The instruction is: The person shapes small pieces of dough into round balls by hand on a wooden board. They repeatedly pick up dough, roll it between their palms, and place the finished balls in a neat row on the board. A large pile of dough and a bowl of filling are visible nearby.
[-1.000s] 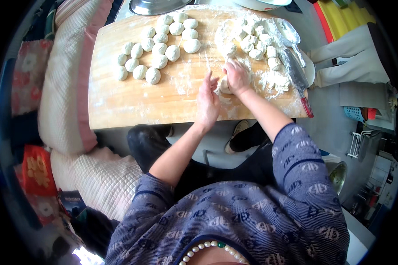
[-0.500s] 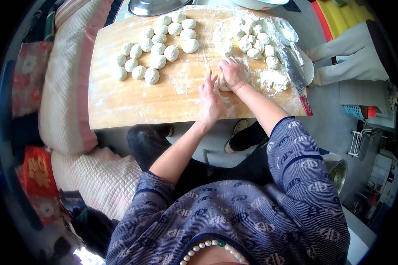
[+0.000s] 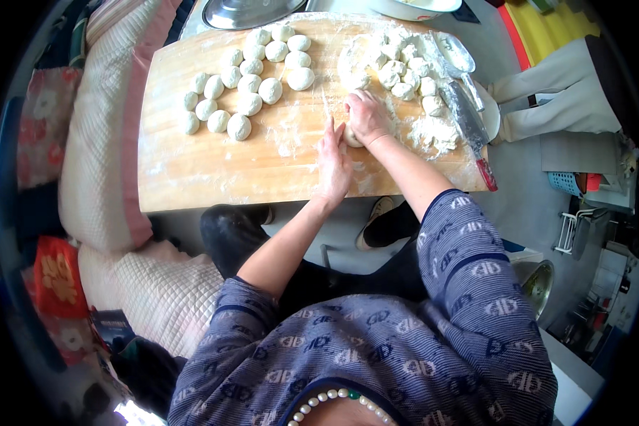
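On the floured wooden board [image 3: 213,170], a pale dough piece [image 3: 351,136] sits partly hidden between my hands. My right hand [image 3: 368,118] bends over it with curled fingers, pressing it from the right and far side. Alongside its left side, my left hand [image 3: 334,167] has its fingers stretched out, the tips touching the dough. Smooth round dough balls [image 3: 249,104] lie in a group at the left of the board. At the right, several rougher dough lumps [image 3: 403,91] are heaped in loose flour.
A cleaver with a red handle [image 3: 485,172] lies along the board's right edge, near a floury metal scoop [image 3: 454,53]. Behind the board are a metal lid [image 3: 252,11] and a white basin [image 3: 415,6]. Another person's light trousers [image 3: 557,85] show at the right. A quilted cover [image 3: 96,142] borders the left.
My hands have drawn closer together around the dough piece, with the left fingers now against it. The whole view has shifted slightly.
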The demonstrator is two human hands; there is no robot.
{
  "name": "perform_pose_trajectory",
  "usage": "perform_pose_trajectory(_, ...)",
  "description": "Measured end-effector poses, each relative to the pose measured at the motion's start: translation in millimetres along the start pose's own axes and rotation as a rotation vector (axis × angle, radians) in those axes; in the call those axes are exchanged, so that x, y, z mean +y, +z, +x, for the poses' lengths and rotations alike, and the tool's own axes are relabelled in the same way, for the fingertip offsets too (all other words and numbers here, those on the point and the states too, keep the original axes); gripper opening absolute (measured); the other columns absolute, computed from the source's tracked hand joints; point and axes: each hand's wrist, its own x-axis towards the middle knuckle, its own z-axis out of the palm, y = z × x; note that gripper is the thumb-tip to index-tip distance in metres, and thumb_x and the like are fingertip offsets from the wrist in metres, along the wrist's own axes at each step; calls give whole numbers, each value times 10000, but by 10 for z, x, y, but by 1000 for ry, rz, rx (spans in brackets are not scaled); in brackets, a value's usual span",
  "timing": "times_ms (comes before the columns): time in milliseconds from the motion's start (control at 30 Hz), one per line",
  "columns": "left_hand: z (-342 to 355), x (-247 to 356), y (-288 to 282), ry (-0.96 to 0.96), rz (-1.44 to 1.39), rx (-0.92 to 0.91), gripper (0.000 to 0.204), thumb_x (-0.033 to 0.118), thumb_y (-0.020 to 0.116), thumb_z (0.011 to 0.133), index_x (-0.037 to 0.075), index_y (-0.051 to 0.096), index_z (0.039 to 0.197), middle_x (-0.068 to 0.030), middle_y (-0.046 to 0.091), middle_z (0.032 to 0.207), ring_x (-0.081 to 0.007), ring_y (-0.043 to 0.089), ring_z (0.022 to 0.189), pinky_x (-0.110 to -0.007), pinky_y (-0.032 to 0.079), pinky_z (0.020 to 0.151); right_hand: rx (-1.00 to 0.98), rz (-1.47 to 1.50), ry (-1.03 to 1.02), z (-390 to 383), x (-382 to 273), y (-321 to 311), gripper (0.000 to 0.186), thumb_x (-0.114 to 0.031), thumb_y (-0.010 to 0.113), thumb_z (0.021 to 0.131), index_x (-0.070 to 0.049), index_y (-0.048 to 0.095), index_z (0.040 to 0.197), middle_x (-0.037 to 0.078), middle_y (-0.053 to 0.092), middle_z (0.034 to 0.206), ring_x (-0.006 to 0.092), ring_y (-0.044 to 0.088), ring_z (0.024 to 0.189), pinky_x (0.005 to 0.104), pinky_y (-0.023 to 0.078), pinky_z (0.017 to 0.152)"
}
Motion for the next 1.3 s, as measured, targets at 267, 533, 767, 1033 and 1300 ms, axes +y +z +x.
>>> perform_pose_trajectory(267, -192, 217, 17, -36, -88, -111, 844, -192, 350, 711, -15, 179, 1518, -252, 365, 1494, -335, 336, 1417, -399, 236, 1181, 9, 160, 203, -319, -68, 58, 70, -96, 536, 819, -60, 577, 774, 167, 621, 813, 369, 603, 804, 453, 475, 708)
perform_pose_trajectory(533, -14, 175, 57, -107, -207, -44, 796, -199, 343, 763, -10, 181, 1519, -247, 372, 1492, -319, 355, 1402, -384, 228, 1182, 78, 382, 372, -174, -80, 253, 124, -112, 525, 834, -65, 563, 725, 158, 622, 840, 352, 607, 815, 437, 475, 738)
perform_pose_trajectory(767, -34, 131, 36, -96, -333, -75, 841, -191, 351, 721, -17, 163, 1522, -244, 341, 1511, -317, 317, 1427, -395, 212, 1189, 52, 174, 3, -146, 62, 71, 91, -116, 544, 839, -67, 554, 762, 151, 604, 810, 366, 605, 797, 431, 491, 701)
perform_pose_trajectory(1033, -132, 243, 45, -69, -202, -97, 859, -207, 356, 710, -10, 165, 1524, -247, 343, 1506, -299, 298, 1440, -401, 214, 1190, 93, 420, 266, -345, -219, 94, 97, -64, 529, 829, -37, 535, 736, 171, 591, 786, 380, 601, 791, 445, 480, 679)
perform_pose_trajectory(1300, 89, 42, 45, -133, -451, -81, 851, -201, 352, 720, 10, 178, 1526, -265, 313, 1520, -332, 289, 1446, -383, 236, 1186, 109, 212, 33, 4, 94, 114, 48, -71, 538, 824, -45, 549, 785, 169, 604, 817, 364, 602, 827, 440, 478, 734)
